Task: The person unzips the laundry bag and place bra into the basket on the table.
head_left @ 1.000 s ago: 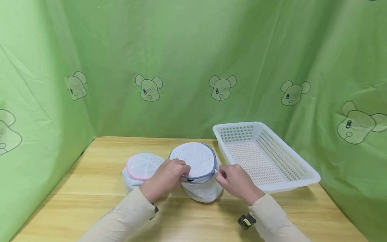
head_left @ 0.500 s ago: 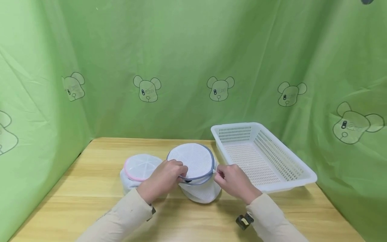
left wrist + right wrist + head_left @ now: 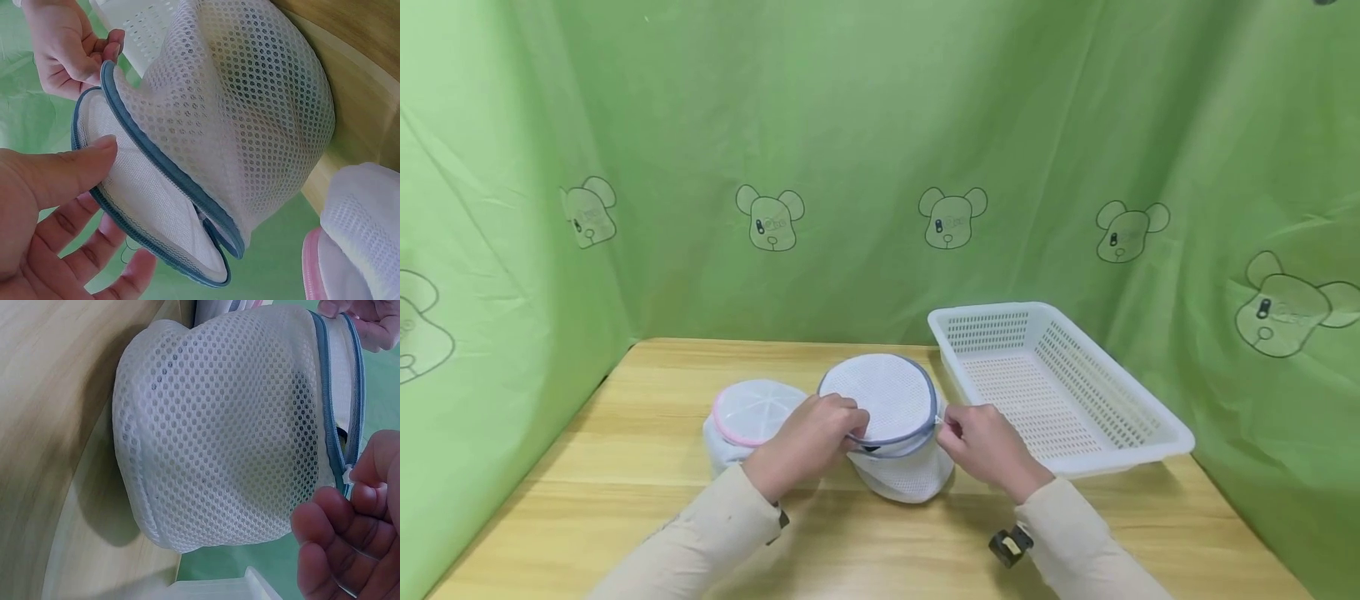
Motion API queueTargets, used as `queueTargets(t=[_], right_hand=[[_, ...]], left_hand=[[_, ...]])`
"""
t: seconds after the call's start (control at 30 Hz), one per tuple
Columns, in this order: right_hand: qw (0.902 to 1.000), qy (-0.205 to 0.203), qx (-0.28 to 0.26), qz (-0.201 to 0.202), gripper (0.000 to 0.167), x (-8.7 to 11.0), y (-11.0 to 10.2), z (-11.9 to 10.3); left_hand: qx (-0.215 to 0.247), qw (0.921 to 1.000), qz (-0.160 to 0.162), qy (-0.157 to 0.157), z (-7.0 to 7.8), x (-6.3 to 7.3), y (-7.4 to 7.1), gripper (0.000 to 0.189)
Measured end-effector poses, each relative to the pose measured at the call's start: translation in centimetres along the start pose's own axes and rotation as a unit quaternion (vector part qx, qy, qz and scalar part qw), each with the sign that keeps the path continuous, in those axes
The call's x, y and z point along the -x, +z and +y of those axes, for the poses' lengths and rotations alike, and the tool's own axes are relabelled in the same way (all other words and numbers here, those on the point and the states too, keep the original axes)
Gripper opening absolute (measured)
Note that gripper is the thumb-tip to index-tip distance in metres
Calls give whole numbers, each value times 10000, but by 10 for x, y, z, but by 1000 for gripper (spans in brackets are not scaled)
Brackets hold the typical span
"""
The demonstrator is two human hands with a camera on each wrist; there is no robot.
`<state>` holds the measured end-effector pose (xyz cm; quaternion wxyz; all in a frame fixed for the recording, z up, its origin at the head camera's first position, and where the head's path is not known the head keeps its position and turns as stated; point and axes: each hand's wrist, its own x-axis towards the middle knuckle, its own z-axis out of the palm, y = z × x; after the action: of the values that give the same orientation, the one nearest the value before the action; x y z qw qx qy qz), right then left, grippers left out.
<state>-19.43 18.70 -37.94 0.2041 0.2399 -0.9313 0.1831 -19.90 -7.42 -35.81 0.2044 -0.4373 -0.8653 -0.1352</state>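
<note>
A round white mesh laundry bag (image 3: 904, 479) with a blue-trimmed zip lid (image 3: 880, 390) stands on the table between both hands. My left hand (image 3: 816, 429) pinches the near left edge of the lid; in the left wrist view the thumb lies over the lid's face, fingers behind it. A gap parts lid and body along the unzipped side. At the right of the rim, my right hand (image 3: 987, 442) pinches the small white zip pull (image 3: 348, 474), other fingers curled. Something dark (image 3: 341, 434) shows within the gap in the right wrist view.
Left of the mesh bag, partly behind the left forearm, sits a second white bag with pink trim (image 3: 758, 411). A white perforated plastic basket (image 3: 1123, 379) stands at the right rear of the wooden table (image 3: 647, 417). Green cloth (image 3: 865, 125) hangs around the table.
Both hands keep their holds on lid edge and zip pull with hardly any movement. The head view shifts slightly and comes back.
</note>
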Motion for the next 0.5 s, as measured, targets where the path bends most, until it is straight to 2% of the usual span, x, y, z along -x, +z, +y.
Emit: queueTargets(t=[0.5], right_hand=[[10000,73,5,-1,31,-4,-3,1]], left_hand=[[-28,10000,48,-68,-1,1,-3,29]])
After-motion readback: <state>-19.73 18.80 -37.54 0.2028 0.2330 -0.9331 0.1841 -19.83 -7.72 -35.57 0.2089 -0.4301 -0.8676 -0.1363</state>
